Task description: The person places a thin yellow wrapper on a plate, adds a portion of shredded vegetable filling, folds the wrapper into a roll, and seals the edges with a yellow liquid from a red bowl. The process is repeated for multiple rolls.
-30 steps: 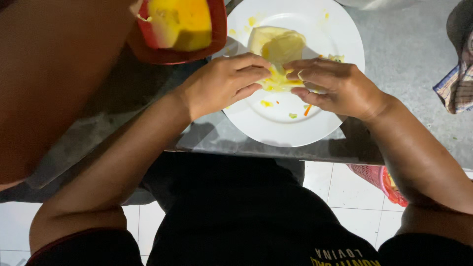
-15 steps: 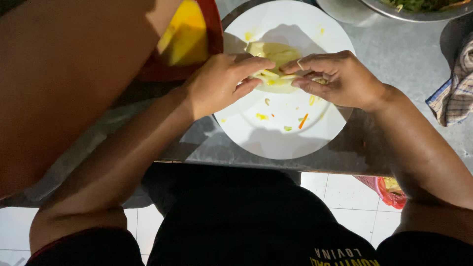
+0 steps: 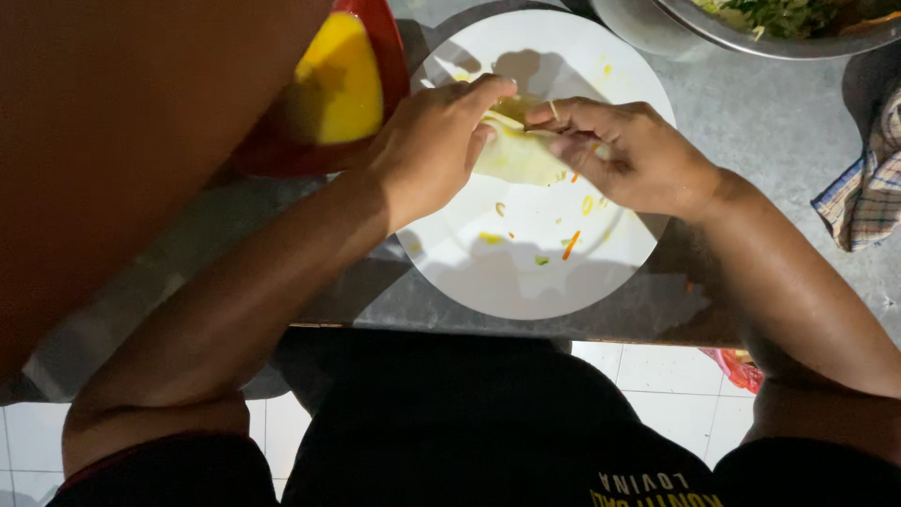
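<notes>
A round white plate (image 3: 563, 272) lies on the grey counter, strewn with small orange, yellow and green vegetable bits. Over its upper half my left hand (image 3: 434, 145) and my right hand (image 3: 627, 155) both pinch a pale yellow wrapper roll (image 3: 521, 155), fingertips meeting at its top edge. The roll rests low over the plate, partly hidden under my fingers.
A red plate (image 3: 385, 56) with yellow wrappers (image 3: 336, 84) sits left of the white plate. A metal bowl of greens (image 3: 788, 28) is at the top right, a checked cloth (image 3: 868, 188) at the right edge. A large dark blurred shape fills the upper left. The counter edge runs below the plate.
My hands have shifted toward the plate's upper half with the wrapper, which now looks more folded into a roll. The camera view moved, bringing the metal bowl into sight.
</notes>
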